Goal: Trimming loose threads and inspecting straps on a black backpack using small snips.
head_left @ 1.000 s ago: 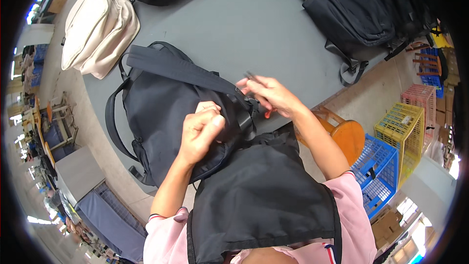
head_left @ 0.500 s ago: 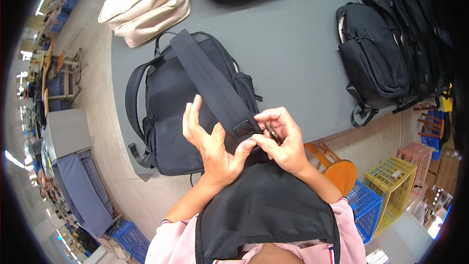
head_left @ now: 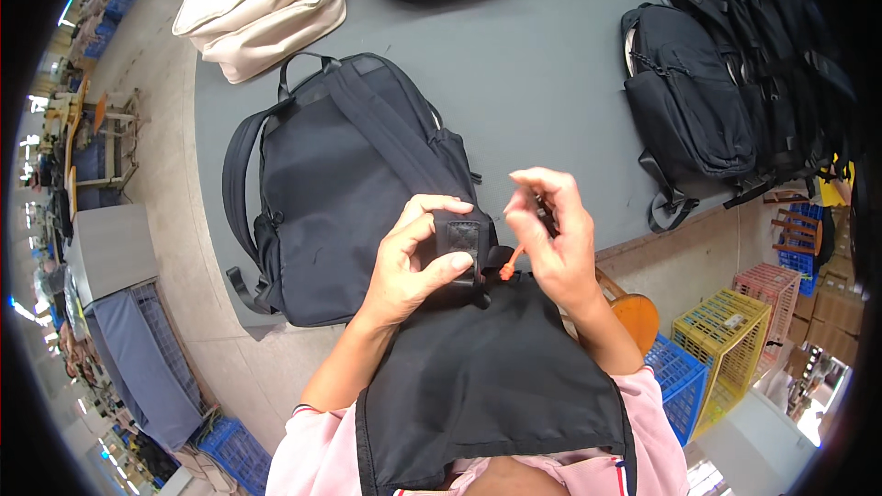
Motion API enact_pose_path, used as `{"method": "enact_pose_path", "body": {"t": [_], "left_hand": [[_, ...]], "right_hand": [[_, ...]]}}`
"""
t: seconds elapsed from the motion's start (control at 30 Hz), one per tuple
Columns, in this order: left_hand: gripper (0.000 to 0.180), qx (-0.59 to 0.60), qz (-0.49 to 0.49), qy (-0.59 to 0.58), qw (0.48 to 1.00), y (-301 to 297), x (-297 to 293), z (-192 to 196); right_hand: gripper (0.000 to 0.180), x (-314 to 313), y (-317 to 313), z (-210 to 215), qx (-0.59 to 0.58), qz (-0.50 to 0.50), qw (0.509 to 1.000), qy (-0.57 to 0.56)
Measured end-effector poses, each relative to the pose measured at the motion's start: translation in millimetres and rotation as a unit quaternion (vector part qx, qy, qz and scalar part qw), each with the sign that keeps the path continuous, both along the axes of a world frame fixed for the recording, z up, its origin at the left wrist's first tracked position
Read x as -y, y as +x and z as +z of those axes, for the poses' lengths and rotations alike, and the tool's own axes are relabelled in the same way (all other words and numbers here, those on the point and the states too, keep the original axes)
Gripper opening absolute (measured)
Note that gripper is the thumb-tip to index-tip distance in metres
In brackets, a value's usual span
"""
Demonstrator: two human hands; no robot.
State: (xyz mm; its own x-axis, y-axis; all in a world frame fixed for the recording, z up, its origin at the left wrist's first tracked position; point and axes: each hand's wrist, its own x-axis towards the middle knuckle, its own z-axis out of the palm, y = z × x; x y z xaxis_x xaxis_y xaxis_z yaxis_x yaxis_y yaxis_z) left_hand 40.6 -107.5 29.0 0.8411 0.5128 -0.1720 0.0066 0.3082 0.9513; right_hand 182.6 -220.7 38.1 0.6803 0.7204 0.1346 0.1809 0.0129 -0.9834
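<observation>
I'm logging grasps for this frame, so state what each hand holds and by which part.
The left hand pinches the lower end of the shoulder strap of the black backpack. The right hand pinches a small dark item with an orange tag; which part cannot be told.

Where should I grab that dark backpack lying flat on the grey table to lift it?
Take the dark backpack by its top carry handle, coming from the far end. The loop arches clear of the body there, with grey table bare beside it, while the left hand holds the near strap end.

Small square black label patch [head_left: 462, 236] on strap end, pinched by left hand [head_left: 413, 262].
</observation>
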Motion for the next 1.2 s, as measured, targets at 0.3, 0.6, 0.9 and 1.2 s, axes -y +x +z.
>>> {"method": "enact_pose_path", "body": {"t": [0.3, 0.6, 0.9, 1.2], "left_hand": [[0.027, -0.003, -0.001, 0.030, 1.000, 5, -2, 0], [0.025, -0.002, -0.011, 0.061, 0.998, 4, -2, -7], [0.030, -0.031, 0.019, 0.265, 0.963, 7, 4, -15], [0.039, -0.061, 0.045, 0.350, 0.934, 10, 8, -18]], "right_hand": [[0.031, 25, -4, 1, 0.235, 0.029, 0.966, -0.106], [0.032, 19, -7, -2, 0.308, 0.017, 0.946, -0.096], [0.031, 23, -11, -2, 0.356, -0.023, 0.929, -0.095], [0.031, 22, -16, -4, 0.358, -0.037, 0.922, -0.145]]}}
